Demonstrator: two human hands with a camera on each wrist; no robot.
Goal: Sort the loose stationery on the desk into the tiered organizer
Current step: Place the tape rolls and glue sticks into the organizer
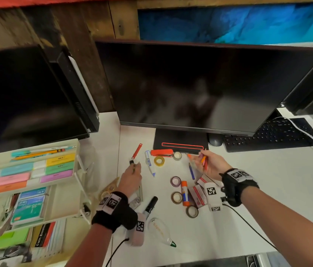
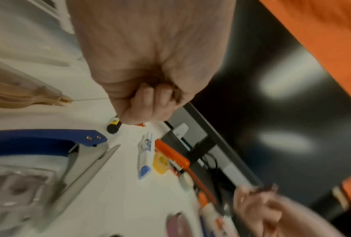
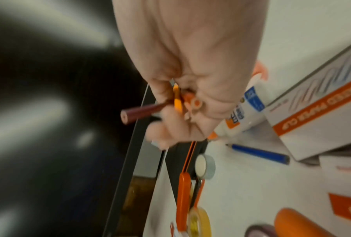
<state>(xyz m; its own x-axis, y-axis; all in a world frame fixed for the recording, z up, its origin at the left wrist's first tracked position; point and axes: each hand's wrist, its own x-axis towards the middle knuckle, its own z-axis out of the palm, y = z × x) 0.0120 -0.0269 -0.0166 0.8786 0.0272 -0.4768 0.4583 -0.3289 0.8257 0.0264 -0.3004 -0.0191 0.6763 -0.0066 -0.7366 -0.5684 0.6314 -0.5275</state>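
Gathering underway; right hand (image 1: 210,164) clutches a bundle of pencils (image 3: 142,110); left hand (image 1: 130,178) pinches a black-capped pen (image 1: 132,163); next, probably carry both to the organizer (image 1: 36,182)

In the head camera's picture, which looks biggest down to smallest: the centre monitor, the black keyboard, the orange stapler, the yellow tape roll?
Largest to smallest as they look in the head view:
1. centre monitor
2. black keyboard, partly hidden under the monitor
3. orange stapler
4. yellow tape roll
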